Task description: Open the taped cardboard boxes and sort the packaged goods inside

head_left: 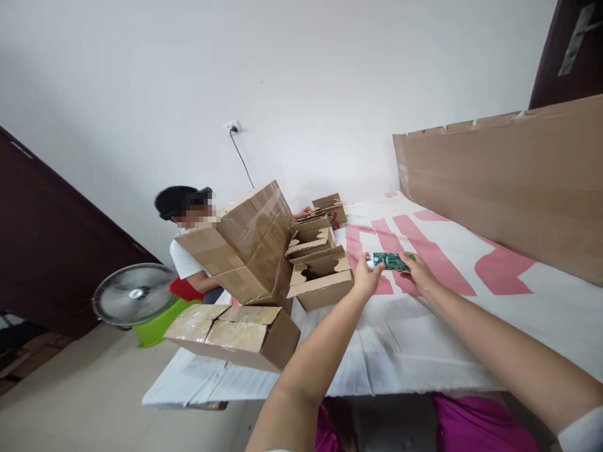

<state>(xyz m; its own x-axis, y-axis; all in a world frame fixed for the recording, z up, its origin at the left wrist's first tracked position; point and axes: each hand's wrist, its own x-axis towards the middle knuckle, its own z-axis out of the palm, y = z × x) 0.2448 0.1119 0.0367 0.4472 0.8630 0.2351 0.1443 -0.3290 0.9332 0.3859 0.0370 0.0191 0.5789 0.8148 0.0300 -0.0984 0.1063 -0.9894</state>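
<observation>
Both my arms reach out over a table covered with a white sheet printed in pink point(438, 326). My left hand point(366, 276) and my right hand point(418, 273) hold between them a small green circuit board point(390, 261), fingers pinched on its two ends. The board hangs just above the sheet. Just left of my left hand stands a row of small open cardboard boxes point(320, 270).
Large taped cartons point(249, 242) are piled at the table's left, and an open one point(235, 333) lies at its corner. Another person point(188, 245) sits behind them. A long cardboard sheet point(509, 182) stands along the right. A fan point(134, 294) stands on the floor.
</observation>
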